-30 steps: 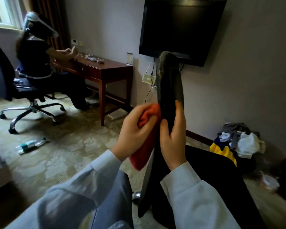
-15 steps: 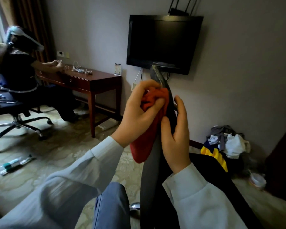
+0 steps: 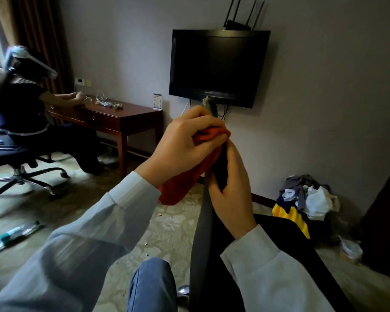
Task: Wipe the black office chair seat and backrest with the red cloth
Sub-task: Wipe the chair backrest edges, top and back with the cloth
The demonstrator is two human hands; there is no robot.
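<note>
The black office chair's backrest stands edge-on in front of me, its worn top tip just showing above my hands. Its black seat spreads out to the lower right. My left hand grips the bunched red cloth and presses it against the left face of the backrest near the top. The cloth's loose end hangs down below that hand. My right hand holds the backrest's right edge just below, fingers wrapped round it.
A wall TV hangs straight ahead. A wooden desk stands at the left, where another person sits on a second office chair. A pile of clothes lies by the wall at right. A plastic bottle lies on the carpet.
Both hands have slid up the backrest, the left one carrying the red cloth from mid-height to near the top. The view has tilted upward.
</note>
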